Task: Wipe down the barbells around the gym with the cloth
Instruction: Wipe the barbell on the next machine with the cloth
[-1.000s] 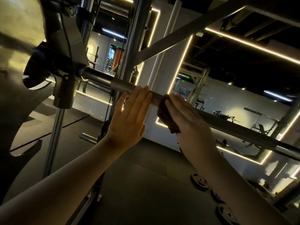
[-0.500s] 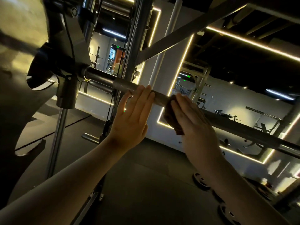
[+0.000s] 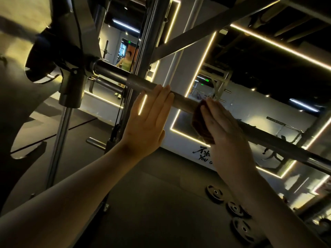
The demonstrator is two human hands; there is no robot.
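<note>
"Where was the cloth when you checked?"

"On my feed the dark brown cloth was draped over the barbell. The bar ran slantwise from upper left down to lower right. The right hand lay on top of the cloth, fingers straight and close together, pressing it to the steel. I couldn't see that thumb."

"And the other hand?"

"The left hand was flat, fingers straight and together. Their tips rested against the bar just left of the cloth, a little apart from it. It gripped nothing."

"Anything else nearby?"

"A chrome guide rod stood below the bar's left end. Three weight plates lay on the dark floor, well below the bar, beside the right forearm. Yellow light strips edged the walls and ceiling."
</note>
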